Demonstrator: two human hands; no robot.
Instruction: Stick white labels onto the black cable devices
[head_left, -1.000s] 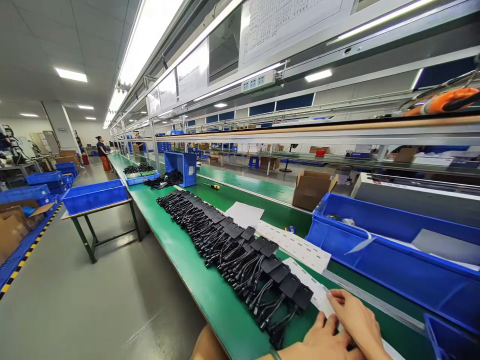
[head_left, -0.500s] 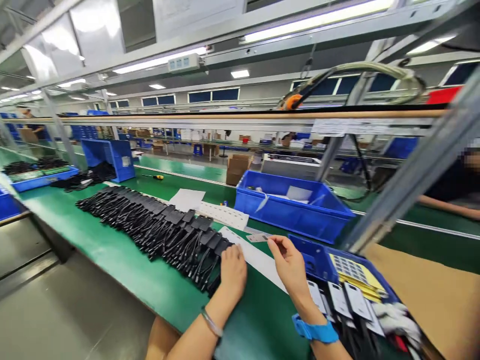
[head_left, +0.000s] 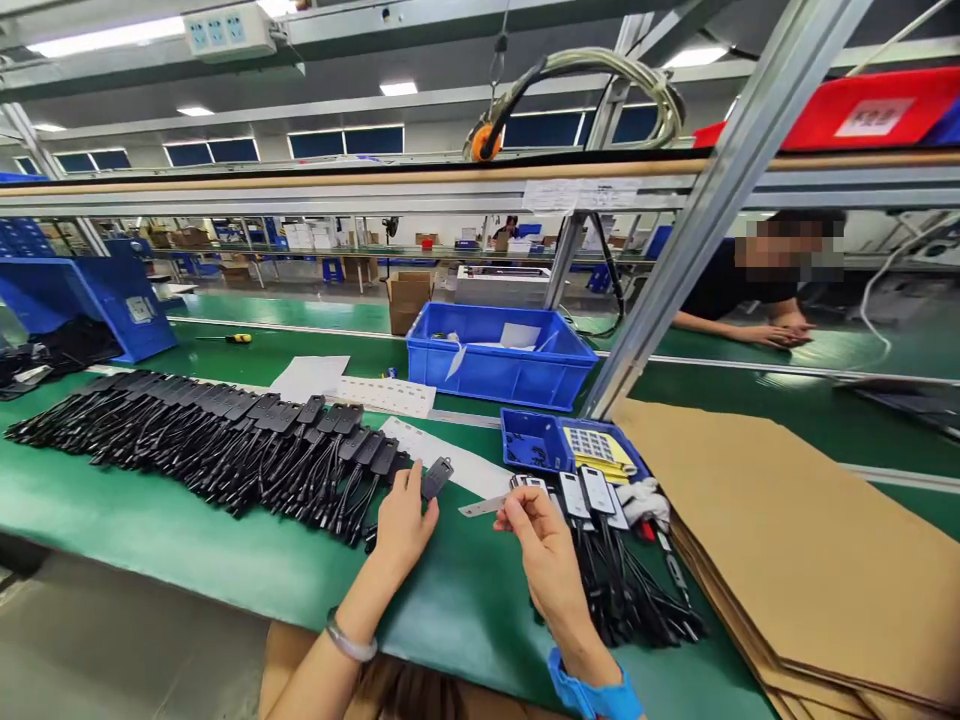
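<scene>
Head view: left hand [head_left: 403, 520] pinching a black adapter [head_left: 436, 477] at near end of the unlabelled row [head_left: 202, 435]. Right hand [head_left: 541, 540] pinching a label strip [head_left: 484, 507] just right of it. Labelled batch [head_left: 607, 550] piled at right, beside small blue bin [head_left: 536, 442]. Most of row apparently left. Label print unreadable; row's left end cut off.

The row of black cabled adapters [head_left: 195, 435] runs off the left edge; the label sheet's [head_left: 384, 396] print is unreadable.
</scene>
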